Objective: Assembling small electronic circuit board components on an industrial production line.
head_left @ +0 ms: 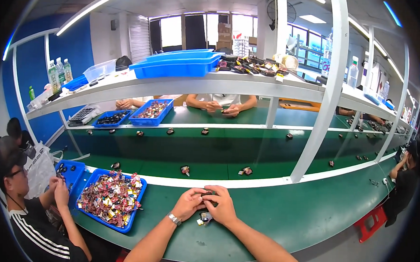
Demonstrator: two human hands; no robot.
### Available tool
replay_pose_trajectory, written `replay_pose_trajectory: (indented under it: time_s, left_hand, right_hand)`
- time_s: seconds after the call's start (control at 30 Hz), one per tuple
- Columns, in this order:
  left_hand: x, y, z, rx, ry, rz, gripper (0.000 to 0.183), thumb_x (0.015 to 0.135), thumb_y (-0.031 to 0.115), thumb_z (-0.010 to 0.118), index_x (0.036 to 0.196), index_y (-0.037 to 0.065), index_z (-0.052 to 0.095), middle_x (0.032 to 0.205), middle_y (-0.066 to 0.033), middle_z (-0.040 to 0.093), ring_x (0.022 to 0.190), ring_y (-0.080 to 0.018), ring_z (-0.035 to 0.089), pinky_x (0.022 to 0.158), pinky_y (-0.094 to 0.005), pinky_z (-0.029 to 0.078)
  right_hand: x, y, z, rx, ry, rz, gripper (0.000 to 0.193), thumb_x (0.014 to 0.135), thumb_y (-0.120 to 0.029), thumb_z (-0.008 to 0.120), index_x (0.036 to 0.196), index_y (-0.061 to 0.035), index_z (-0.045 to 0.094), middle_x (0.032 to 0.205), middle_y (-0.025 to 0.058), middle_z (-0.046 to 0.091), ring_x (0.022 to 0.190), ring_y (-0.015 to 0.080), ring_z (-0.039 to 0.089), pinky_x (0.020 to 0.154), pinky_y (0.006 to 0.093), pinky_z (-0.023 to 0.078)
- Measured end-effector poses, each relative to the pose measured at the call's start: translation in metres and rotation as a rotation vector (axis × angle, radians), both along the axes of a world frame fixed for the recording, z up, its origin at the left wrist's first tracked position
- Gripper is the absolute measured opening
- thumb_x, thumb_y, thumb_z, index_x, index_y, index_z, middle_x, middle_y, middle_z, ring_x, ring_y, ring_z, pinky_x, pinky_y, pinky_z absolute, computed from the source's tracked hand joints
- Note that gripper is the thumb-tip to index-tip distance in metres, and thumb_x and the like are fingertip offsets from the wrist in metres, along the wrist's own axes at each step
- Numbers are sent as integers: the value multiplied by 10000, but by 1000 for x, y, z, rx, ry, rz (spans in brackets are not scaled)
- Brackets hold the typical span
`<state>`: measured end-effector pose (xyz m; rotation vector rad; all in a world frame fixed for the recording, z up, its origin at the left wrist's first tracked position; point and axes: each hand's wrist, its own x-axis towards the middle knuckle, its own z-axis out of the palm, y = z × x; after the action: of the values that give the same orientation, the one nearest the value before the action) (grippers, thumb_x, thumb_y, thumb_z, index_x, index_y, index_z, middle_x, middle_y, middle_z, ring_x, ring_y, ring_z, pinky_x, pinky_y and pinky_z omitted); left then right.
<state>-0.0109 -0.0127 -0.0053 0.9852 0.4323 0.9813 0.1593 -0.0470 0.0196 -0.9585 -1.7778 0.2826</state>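
Note:
My left hand (187, 205) and my right hand (221, 207) meet over the green tabletop, fingers closed together around a small black plastic part (209, 195). Fingers cover most of this part, so its exact kind does not show. Just below my hands, a small piece with white, yellow and dark bits (204, 219) lies on the table. Left of my left hand stands a blue tray (144, 193) heaped with small pink, white and yellow electronic-looking pieces.
Beyond my table edge runs a green conveyor belt (218, 152) carrying scattered small pieces (185, 170). A white post (320, 103) and a shelf with blue trays (175, 67) rise ahead. At left a seated person (37, 217) works beside another blue tray (79, 177); others sit across and at right.

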Motion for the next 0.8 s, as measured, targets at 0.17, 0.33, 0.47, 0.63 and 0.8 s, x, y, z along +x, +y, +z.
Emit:
replay_pose_trajectory:
  time_s: [0.17, 0.33, 0.47, 0.63, 0.8]
  left_hand:
    - [0, -3, 6, -15, 0, 50, 297, 936, 84, 587, 1205, 21, 480, 1233, -143, 575, 1101, -232, 598, 970, -412, 506]
    - [3, -3, 4, -34, -39, 26, 263, 978, 53, 482, 1237, 15, 459, 1215, -143, 575, 1116, -218, 591, 976, -400, 512]
    - [5, -3, 7, -57, -1, 26, 269, 975, 48, 480, 1241, 13, 459, 1216, -135, 575, 1117, -219, 590, 987, -400, 503]
    - [3, -4, 8, -65, 7, 16, 272, 973, 43, 477, 1242, 12, 459, 1218, -132, 576, 1125, -217, 586, 988, -394, 501]
    - [3, -3, 6, -70, 9, 25, 288, 957, 84, 539, 1235, 41, 476, 1189, -109, 587, 1092, -207, 593, 974, -394, 500]
  right_hand:
    - [2, -2, 6, -56, -4, 26, 176, 778, -54, 670, 950, -75, 702, 1213, 78, 592, 1139, 285, 526, 943, 379, 468]
    - [0, 0, 10, 42, -41, -43, 157, 784, -50, 677, 939, -72, 695, 1149, 79, 602, 1075, 280, 556, 879, 371, 496]
    - [0, 1, 10, 109, -28, -110, 158, 755, -33, 701, 906, -78, 692, 1004, 57, 615, 927, 245, 602, 745, 341, 529]
    - [0, 2, 9, 187, -79, -137, 165, 735, -27, 711, 890, -82, 691, 939, 44, 617, 866, 236, 613, 709, 341, 533]
    - [0, 0, 12, 207, -144, -131, 180, 720, -24, 741, 889, -60, 694, 925, 58, 617, 846, 233, 609, 705, 329, 536]
